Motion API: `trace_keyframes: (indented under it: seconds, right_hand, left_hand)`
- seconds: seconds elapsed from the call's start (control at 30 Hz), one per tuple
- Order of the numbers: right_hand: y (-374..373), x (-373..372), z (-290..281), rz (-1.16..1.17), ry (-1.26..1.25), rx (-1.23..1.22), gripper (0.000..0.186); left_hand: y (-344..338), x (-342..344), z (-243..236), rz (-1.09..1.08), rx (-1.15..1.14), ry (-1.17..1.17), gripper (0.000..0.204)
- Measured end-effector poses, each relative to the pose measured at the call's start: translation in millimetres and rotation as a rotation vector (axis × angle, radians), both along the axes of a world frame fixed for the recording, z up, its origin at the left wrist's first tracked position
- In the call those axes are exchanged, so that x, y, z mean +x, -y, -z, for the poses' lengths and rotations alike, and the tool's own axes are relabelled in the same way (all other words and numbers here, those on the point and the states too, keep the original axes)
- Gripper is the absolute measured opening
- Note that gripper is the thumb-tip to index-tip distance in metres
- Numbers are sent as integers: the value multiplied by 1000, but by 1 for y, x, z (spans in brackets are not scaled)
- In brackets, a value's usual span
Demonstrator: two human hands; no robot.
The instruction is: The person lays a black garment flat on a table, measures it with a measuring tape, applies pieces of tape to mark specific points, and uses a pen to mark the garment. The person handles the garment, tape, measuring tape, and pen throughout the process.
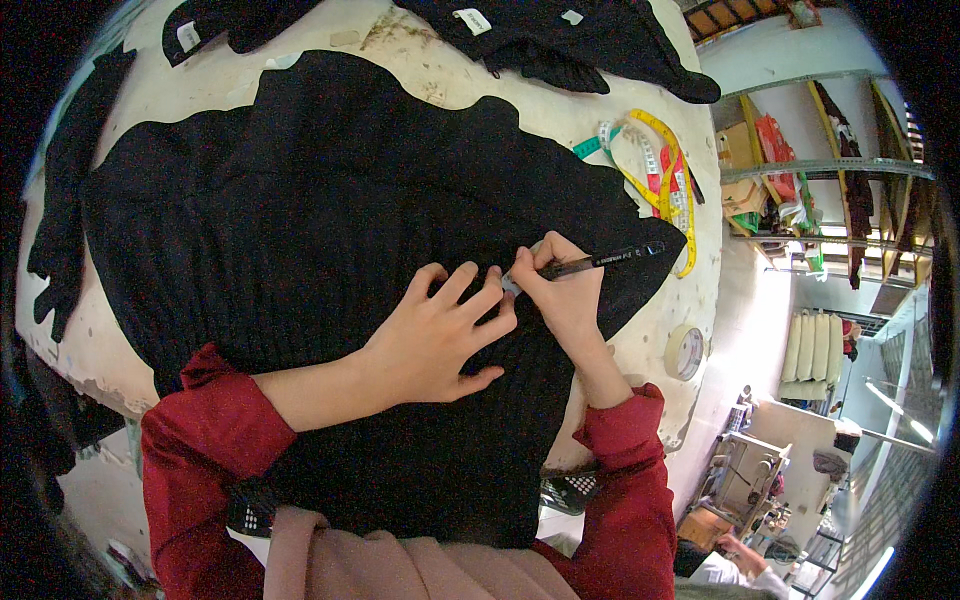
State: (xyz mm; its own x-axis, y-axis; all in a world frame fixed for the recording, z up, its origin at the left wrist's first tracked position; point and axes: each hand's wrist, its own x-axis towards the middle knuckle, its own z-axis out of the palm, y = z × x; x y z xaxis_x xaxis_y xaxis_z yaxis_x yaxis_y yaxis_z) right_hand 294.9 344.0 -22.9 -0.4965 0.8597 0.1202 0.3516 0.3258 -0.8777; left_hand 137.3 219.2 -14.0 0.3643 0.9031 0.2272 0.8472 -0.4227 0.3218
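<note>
A large black ribbed knit garment (300, 230) lies spread over a pale, worn table, its near end hanging toward my lap. My left hand (435, 335) rests on the knit with fingers spread apart, just left of my other hand. In my right hand (562, 295) is a black pen (628, 256), slanting up to the right, its lower end hidden by the fingers. Between the fingertips of both hands shows a small pale grey piece (511, 284); I cannot tell whether it is a label or part of something else.
Several measuring tapes (672, 150) in yellow, white and green lie at the table's right. Nearby sits a roll of tape (684, 352). More black garments (540, 40) lie along the far side and left edge. Beyond the table are shelves (830, 165) and another person's arm (742, 553).
</note>
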Motion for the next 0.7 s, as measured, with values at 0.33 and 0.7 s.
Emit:
trace_keyframes:
  seconds: [0.33,0.7]
  right_hand:
    - [1,0,-5,17,84,86,25]
    - [0,0,-6,7,143,117,25]
  left_hand:
    - [-1,1,1,0,-31,5,59]
    - [-1,0,-2,-11,-18,6,56]
